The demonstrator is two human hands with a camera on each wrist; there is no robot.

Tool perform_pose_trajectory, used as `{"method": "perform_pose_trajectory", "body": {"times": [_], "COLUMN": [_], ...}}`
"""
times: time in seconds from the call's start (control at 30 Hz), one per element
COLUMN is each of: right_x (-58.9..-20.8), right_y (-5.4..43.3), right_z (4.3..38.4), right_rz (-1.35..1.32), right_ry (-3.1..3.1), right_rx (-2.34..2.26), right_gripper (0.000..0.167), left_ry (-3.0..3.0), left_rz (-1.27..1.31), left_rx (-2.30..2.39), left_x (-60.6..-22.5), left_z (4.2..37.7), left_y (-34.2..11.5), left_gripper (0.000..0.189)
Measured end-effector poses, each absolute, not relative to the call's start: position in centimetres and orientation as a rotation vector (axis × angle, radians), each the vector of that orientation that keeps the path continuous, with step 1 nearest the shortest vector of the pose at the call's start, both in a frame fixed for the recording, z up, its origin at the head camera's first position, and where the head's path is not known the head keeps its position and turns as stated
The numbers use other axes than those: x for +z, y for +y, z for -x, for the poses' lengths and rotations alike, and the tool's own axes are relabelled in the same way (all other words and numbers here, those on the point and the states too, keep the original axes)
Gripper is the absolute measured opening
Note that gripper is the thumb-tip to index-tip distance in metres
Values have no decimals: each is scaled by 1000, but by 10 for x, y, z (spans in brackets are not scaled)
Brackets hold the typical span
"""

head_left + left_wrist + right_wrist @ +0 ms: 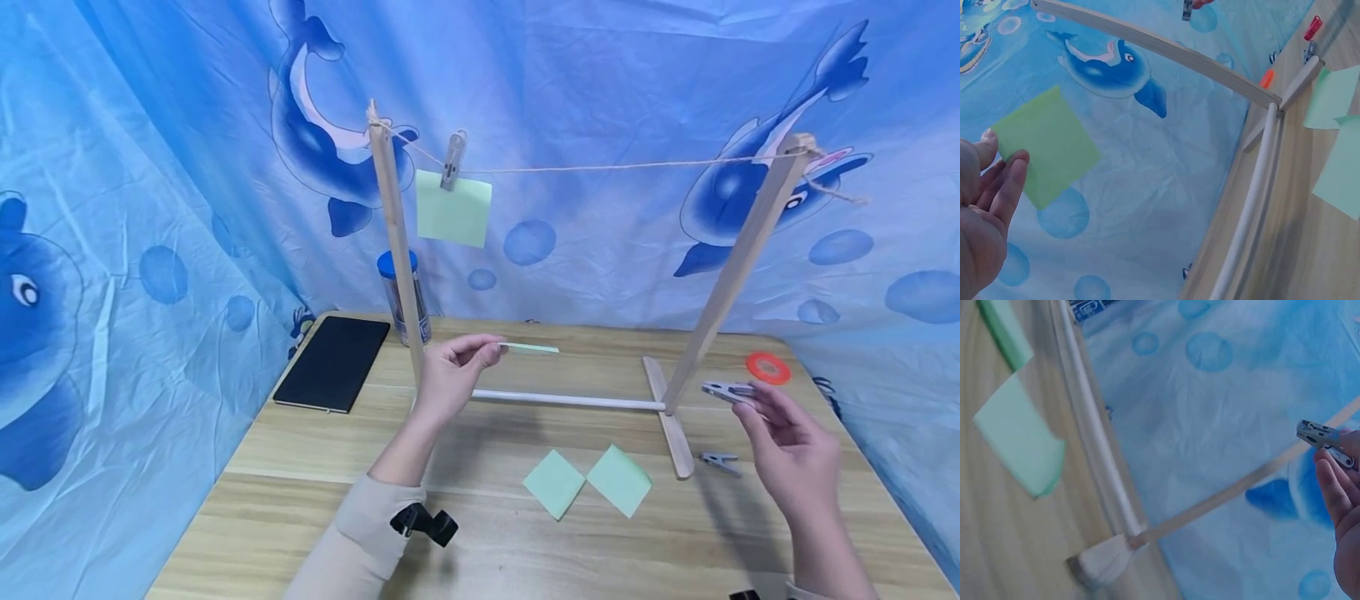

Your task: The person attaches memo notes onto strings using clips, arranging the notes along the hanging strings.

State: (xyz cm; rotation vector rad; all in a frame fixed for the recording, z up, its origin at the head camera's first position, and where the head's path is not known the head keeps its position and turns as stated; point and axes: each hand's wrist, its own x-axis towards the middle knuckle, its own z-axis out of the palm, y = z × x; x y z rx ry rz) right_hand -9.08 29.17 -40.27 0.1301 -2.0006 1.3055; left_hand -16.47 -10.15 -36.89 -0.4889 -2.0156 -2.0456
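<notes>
A green sticky note (pixel 1054 147) is pinched by one corner between the thumb and fingers of my left hand (pixel 453 375). In the head view it appears nearly edge-on, above the white crossbar (pixel 562 400). My right hand (pixel 795 442) pinches a grey clothespin (pixel 726 391), also seen in the right wrist view, to the right of the wooden stand's post (pixel 738 275). Along the string (pixel 592 168), near its left end, another grey clothespin (pixel 453 158) holds a hanging green note (pixel 453 212).
Two green notes, a left one (pixel 553 483) and a right one (pixel 619 481), lie on the table. Nearby are a loose grey clothespin (pixel 721 463) and a red clothespin (pixel 1313 28). An orange tape roll (pixel 768 368), a black notebook (pixel 332 363) and a blue-lidded container (pixel 389 267) sit farther back.
</notes>
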Motion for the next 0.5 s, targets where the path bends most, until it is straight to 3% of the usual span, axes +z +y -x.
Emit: {"method": "perform_pose_trajectory", "body": {"times": [0.5], "right_x": [-358], "right_y": [264], "right_z": [120], "right_rz": [-543], "right_ry": [-1913], "right_rx": [1297], "right_gripper": [38], "left_ry": [-1906], "left_rz": [469], "left_rx": [-1880], "left_x": [-354], "left_z": [169], "left_y": [-92], "left_gripper": [12]}}
